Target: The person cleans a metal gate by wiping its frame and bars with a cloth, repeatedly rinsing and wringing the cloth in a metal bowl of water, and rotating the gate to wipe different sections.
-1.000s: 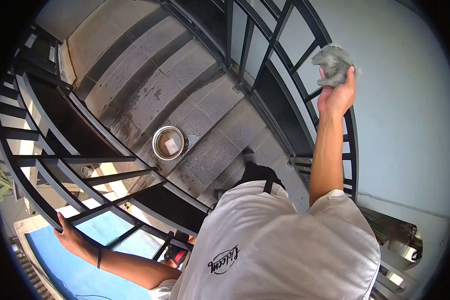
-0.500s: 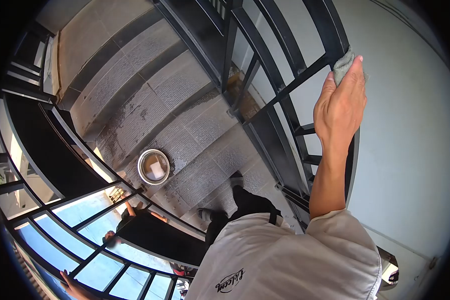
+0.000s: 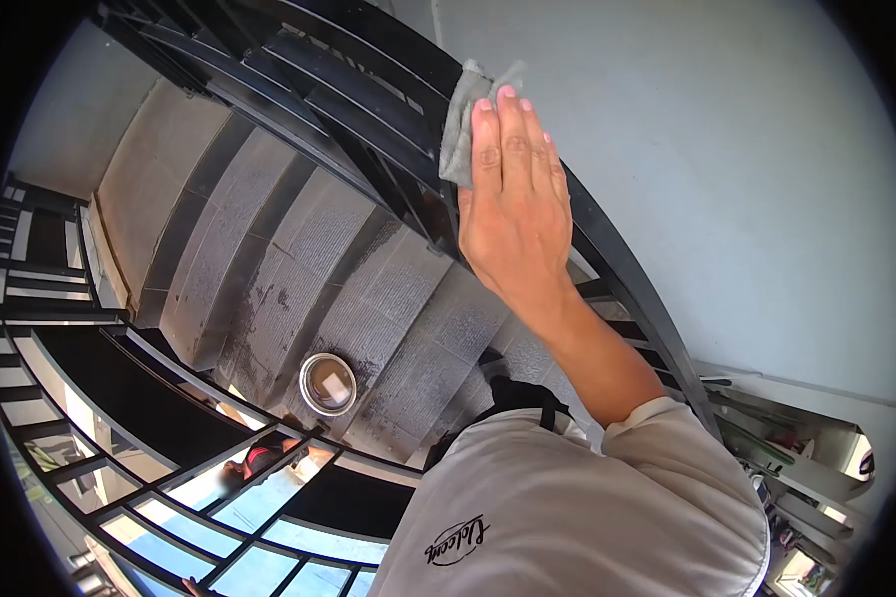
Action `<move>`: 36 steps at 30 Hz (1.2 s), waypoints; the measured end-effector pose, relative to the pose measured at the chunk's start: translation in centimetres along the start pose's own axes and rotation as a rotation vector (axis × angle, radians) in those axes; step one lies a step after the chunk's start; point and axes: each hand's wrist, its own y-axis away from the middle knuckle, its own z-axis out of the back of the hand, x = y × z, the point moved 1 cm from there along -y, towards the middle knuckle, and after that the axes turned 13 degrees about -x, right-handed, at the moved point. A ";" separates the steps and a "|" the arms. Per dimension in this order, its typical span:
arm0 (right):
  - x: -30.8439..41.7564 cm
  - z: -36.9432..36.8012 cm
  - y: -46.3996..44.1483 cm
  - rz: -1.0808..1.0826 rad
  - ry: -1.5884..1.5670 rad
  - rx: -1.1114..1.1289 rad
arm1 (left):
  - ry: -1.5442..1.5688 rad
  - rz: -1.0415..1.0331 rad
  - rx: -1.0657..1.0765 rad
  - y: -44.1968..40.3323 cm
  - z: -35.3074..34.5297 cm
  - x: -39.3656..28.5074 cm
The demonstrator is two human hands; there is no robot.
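Note:
My right hand (image 3: 518,199) lies with its fingers stretched out over a grey cloth (image 3: 456,134), pressing it on the top rail of the black metal railing (image 3: 617,254). The cloth sticks out to the left of the fingers and past their tips. Only the fingertips of my left hand (image 3: 191,587) show, at the bottom edge beside the left black railing (image 3: 149,488); the rest of that hand is out of view.
Grey tiled steps (image 3: 353,298) with wet patches run between the railings. A round metal basin (image 3: 328,384) holding brownish water and a pale block stands on a step. Beyond the left railing is a person (image 3: 259,460). A pale wall (image 3: 727,179) rises at the right.
My right hand and the cloth have moved left in view, and the hand now lies flat over the cloth on the rail. My left hand has slipped almost out of view at the bottom.

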 end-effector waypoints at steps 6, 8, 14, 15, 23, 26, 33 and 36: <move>-9.7 10.4 17.0 -0.225 0.196 0.086 | -0.239 -0.212 -0.058 -6.3 0.5 6.2; -13.2 14.9 22.6 -0.383 0.254 0.126 | -0.323 -0.209 -0.043 -7.8 0.5 7.2; -16.7 22.5 24.6 -1.494 -0.234 -0.677 | -0.142 -0.202 0.007 -0.6 -0.3 1.9; -14.4 21.4 22.0 -1.399 -0.250 -0.743 | -0.081 -0.190 0.034 -4.1 -1.0 5.7; 4.6 1.5 2.3 -0.012 -0.372 -0.710 | -0.362 -0.289 -0.136 -4.2 -1.0 6.4; 8.9 -7.6 -1.7 0.153 -0.151 -0.469 | -0.350 -0.252 -0.152 -2.4 -0.8 5.2; 9.7 -17.2 -2.2 -0.044 0.062 -0.212 | -0.255 -0.250 -0.063 -3.1 -0.6 5.6; 11.5 -19.1 -5.8 -0.076 0.033 -0.212 | -0.052 -0.233 -0.045 -5.0 -1.2 8.2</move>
